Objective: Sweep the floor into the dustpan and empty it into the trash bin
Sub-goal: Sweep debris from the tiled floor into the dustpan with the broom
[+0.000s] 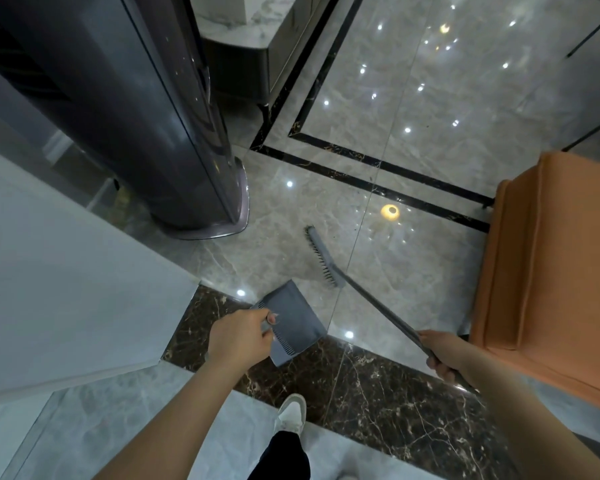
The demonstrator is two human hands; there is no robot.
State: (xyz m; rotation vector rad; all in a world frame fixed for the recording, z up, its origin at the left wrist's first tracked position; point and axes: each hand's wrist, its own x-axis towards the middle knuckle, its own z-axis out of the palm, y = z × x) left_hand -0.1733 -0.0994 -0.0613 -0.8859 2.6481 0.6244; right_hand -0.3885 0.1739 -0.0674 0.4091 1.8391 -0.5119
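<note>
No readable writing on anything we can see. Our left hand [238, 336] grips the handle of the grey dustpan [293, 323], thumb curled over it, the pan hanging above the dark marble strip [378, 379]. Our right hand [442, 355] is clenched round the broom [361, 292] handle; its brush head [321, 256] sits on the pale marble floor [278, 216], just beyond the dustpan. A tall dark appliance [174, 133] stands left, an orange seat [548, 271] right, open floor between them. A white shoe [291, 414] stands below.
</note>
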